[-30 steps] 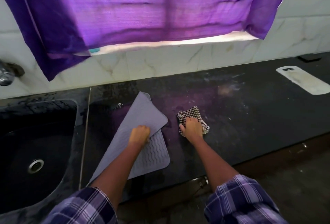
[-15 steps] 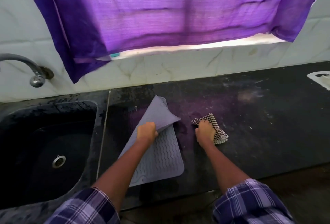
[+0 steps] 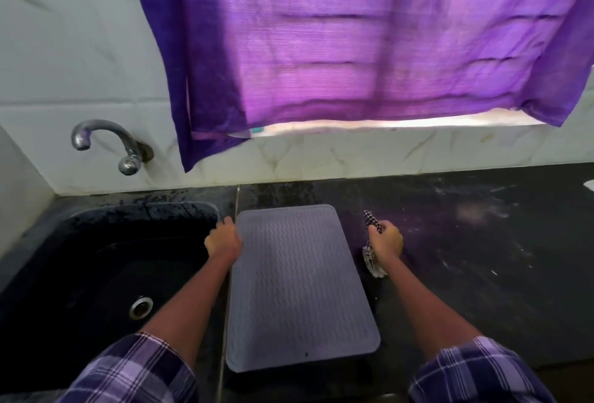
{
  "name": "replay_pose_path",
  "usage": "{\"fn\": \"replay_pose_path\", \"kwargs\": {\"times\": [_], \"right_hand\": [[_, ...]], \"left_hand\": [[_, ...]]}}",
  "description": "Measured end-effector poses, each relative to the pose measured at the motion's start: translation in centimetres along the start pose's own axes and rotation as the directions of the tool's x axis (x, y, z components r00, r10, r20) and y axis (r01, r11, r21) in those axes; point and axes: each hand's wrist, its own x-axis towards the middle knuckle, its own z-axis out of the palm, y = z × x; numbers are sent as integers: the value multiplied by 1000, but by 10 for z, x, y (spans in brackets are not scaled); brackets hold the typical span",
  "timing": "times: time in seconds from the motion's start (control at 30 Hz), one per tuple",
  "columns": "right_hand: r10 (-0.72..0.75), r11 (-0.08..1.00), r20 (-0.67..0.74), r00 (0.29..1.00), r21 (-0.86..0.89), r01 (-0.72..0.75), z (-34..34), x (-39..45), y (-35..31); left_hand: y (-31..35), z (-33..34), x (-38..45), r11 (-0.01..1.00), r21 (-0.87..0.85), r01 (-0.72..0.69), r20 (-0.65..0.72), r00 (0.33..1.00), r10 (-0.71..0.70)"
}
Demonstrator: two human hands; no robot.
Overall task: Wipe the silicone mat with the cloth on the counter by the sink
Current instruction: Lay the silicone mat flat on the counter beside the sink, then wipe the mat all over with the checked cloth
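The grey silicone mat (image 3: 299,287) lies flat on the black counter (image 3: 482,274), ridged side up, just right of the sink. My left hand (image 3: 223,238) rests at the mat's far left edge with its fingers curled; whether it pinches the edge is unclear. My right hand (image 3: 385,240) is closed around the black-and-white checked cloth (image 3: 373,261), bunched and held just off the mat's right side. The cloth is not touching the mat.
A black sink (image 3: 106,274) with a steel drain (image 3: 140,307) lies to the left, under a wall tap (image 3: 109,142). A purple curtain (image 3: 353,48) hangs over the window behind the counter. The counter right of the mat shows pale smears.
The mat, folded over before, now lies unfolded and flat. My left hand moved to its left edge. My right hand lifted and bunched the cloth. The view tilted up and left.
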Motion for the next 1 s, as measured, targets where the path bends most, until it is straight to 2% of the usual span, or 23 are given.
{"fn": "replay_pose_path", "kwargs": {"times": [0.07, 0.13, 0.17, 0.23, 0.27, 0.33, 0.37, 0.43, 0.5, 0.57, 0.63, 0.67, 0.73, 0.8, 0.87, 0.9, 0.93, 1.0], "right_hand": [[13, 995, 86, 996, 94, -21, 16, -7, -21], [67, 955, 246, 967, 264, -133, 36, -17, -45], [101, 905, 353, 930, 357, -233, 46, -23, -57], [107, 814, 591, 800, 410, -412, 63, -39, -79], [69, 800, 693, 718, 392, -455, 72, -47, -88], [-12, 791, 807, 590, 369, -488, 89, -60, -102], [-38, 784, 837, 546, 364, -503, 98, -65, -107], [-52, 781, 856, 514, 355, -514, 117, -73, -112], [-17, 811, 849, 528, 321, -490, 132, -80, -112], [50, 881, 775, 630, 263, -394, 140, -83, -107], [69, 957, 626, 777, 179, -229, 141, -80, -102], [56, 980, 564, 824, 126, -152, 141, -77, -97], [1, 1000, 458, 889, 10, -6, 144, -75, -89], [-88, 983, 334, 938, -124, 136, 148, -78, -83], [-189, 949, 263, 946, -200, 245, 154, -82, -83], [-233, 935, 281, 931, -200, 294, 157, -84, -85], [-263, 919, 337, 904, -197, 341, 160, -84, -86], [-257, 885, 484, 837, -231, 405, 167, -81, -88]], "left_hand": [[-14, 0, 4, 999, 15, -30, 25, 999, 29], [-30, 1, 9, 1000, -1, -30, 49, 998, 30], [-40, 2, 12, 999, -35, -23, 71, 997, 25], [-55, 5, 21, 978, -210, -19, 163, 985, 55], [-59, 8, 25, 926, -378, -13, 229, 968, 107], [-62, 12, 27, 706, -703, 90, 337, 916, 219], [-62, 11, 27, 597, -785, 169, 381, 891, 249], [-63, 10, 28, 405, -841, 357, 492, 817, 300], [-68, 12, 31, 310, -812, 494, 582, 719, 379], [-71, 18, 34, 322, -790, 522, 613, 685, 393], [-70, 26, 36, 324, -793, 517, 608, 706, 363], [-66, 29, 36, 304, -800, 518, 599, 718, 353], [-56, 36, 34, 260, -820, 511, 572, 755, 320], [-40, 44, 32, 243, -846, 474, 524, 822, 224], [-21, 55, 31, 199, -871, 450, 475, 873, 107], [-12, 56, 30, 166, -880, 446, 461, 884, 71], [-2, 55, 31, 150, -885, 440, 451, 891, 49], [13, 53, 34, 214, -883, 418, 436, 899, 45]]}}
